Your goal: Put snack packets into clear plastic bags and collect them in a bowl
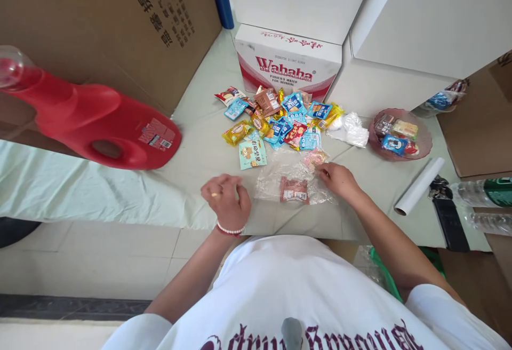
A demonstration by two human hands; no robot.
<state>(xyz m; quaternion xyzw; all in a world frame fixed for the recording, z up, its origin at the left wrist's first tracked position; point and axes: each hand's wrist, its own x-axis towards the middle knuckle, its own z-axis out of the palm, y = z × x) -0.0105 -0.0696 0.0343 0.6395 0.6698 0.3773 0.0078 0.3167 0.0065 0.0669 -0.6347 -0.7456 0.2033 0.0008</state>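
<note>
My left hand [226,200] hovers above the pale green cloth [180,179], fingers curled together with nothing visible in them. My right hand [338,179] pinches the right edge of a clear plastic bag [280,176] lying flat on the cloth. A brown snack packet [294,190] sits inside the bag, and a pinkish packet [314,159] lies at its upper right by my fingertips. A pile of several small snack packets [280,120] lies just beyond the bag. A green-and-white packet [252,153] sits at the pile's near left.
A large red detergent jug [100,123] lies on its side at left. A Wahaha carton [288,64] stands behind the pile. A pink bowl [424,139] with packets, crumpled white plastic [350,128], a white roll [418,187] and water bottles [484,192] are at right.
</note>
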